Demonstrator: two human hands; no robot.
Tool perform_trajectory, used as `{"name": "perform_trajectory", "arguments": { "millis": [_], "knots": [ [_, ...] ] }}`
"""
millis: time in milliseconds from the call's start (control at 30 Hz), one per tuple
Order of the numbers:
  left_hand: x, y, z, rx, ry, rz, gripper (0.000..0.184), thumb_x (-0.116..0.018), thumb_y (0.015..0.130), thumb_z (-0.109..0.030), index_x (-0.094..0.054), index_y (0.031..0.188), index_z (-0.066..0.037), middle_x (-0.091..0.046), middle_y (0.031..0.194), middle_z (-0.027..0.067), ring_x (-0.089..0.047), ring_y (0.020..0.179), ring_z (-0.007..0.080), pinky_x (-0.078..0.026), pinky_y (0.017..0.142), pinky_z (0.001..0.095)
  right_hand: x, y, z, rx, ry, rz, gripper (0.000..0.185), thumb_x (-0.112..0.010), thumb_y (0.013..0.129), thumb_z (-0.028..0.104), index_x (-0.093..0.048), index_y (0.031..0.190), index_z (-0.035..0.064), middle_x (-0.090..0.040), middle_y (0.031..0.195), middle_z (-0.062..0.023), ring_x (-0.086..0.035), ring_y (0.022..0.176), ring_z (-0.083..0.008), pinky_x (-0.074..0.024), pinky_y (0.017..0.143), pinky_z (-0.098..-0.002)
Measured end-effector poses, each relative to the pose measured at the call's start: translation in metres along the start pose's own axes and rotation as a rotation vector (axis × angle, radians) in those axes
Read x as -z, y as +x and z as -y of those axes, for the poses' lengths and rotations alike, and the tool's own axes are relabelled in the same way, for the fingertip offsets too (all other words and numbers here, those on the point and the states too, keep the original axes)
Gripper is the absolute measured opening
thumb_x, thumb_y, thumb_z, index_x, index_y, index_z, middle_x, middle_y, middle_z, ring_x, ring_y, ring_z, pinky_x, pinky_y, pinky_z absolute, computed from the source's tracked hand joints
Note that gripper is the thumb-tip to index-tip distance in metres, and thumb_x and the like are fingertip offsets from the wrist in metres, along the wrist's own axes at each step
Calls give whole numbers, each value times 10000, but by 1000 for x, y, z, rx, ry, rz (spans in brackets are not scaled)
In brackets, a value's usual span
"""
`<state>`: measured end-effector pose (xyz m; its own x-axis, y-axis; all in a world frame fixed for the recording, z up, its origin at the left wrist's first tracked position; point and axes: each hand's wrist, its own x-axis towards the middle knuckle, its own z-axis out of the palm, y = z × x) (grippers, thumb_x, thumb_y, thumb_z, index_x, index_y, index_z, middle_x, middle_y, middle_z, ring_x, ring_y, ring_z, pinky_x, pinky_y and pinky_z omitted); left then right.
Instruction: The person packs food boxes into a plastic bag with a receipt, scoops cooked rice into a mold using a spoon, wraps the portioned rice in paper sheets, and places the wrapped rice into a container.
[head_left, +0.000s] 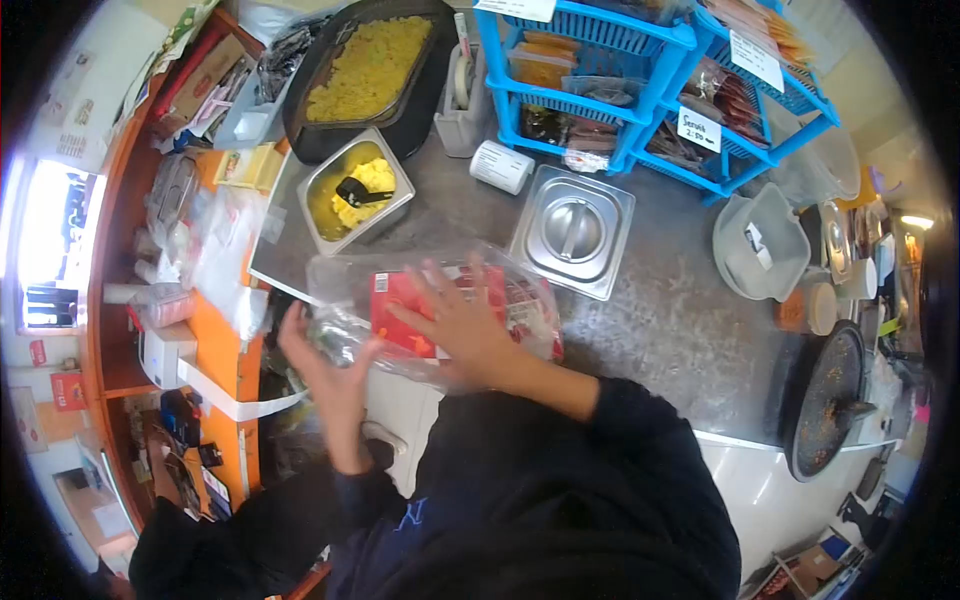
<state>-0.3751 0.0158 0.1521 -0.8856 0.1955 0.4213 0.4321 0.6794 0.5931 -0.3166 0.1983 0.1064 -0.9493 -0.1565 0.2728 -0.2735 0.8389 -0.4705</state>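
A clear plastic bag [345, 285] with red printed packaging [383, 310] in it lies at the near edge of the grey counter. Over the red part my right hand [465, 325] is spread, its fingers apart; it looks to be resting on the plastic, slightly blurred. My left hand [335, 385] is beside the bag's left end, thumb and fingers apart, with nothing visible in its grasp. Whether it touches the crumpled plastic I cannot tell. Just beyond the bag stands a steel container [318, 215] of yellow food with a black scoop [355, 192].
A lidded steel container [575, 232] and a white paper roll [502, 166] stand behind the bag. Farther back are a dark tray of yellow food [370, 70] and blue basket racks [650, 95]. Right are a translucent tub [765, 245] and a round dark pan [828, 410]. Orange shelving [225, 360] borders the left.
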Motion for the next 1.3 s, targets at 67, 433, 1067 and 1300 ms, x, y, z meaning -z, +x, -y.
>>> {"name": "perform_trajectory", "arguments": {
  "millis": [67, 433, 1067, 1300],
  "knots": [
    [-17, -11, 7, -68, 48, 23, 451, -662, 775, -134, -475, 1152, 29, -547, 1047, 139, -454, 1111, 250, -341, 956, 396, 27, -30, -1, -90, 20, 46, 1006, -811, 538, 349, -307, 1396, 205, -319, 1397, -173, -288, 1296, -367, -128, 1021, -662],
    [58, 64, -12, 393, -1352, 237, 74, -453, 838, -65, -442, 801, -2, -442, 603, 64, -420, 405, 132, -367, 371, 268, 176, -18, 53, -257, -416, 417, 306, -531, 861, 378, -612, 724, 117, -505, 443, -37, -546, 437, -217, -453, 614, -350],
    [115, 144, 24, 319, -1109, 897, 306, -489, 777, 5, -504, 1078, 56, -551, 642, 23, -486, 498, 51, -352, 450, 191, -55, -31, -170, -1082, -668, -421, 598, -655, 742, 352, -454, 1202, 28, -614, 808, -225, -621, 795, -356, -495, 735, -437],
    [114, 145, 46, 508, -1182, 633, 334, -528, 791, -30, -511, 1102, 91, -518, 617, 21, -397, 470, 39, -282, 435, 181, 65, -53, -125, -884, -260, 188, 457, -631, 734, 243, -559, 1173, 141, -655, 771, -137, -630, 700, -337, -489, 656, -423]
  ]
}}
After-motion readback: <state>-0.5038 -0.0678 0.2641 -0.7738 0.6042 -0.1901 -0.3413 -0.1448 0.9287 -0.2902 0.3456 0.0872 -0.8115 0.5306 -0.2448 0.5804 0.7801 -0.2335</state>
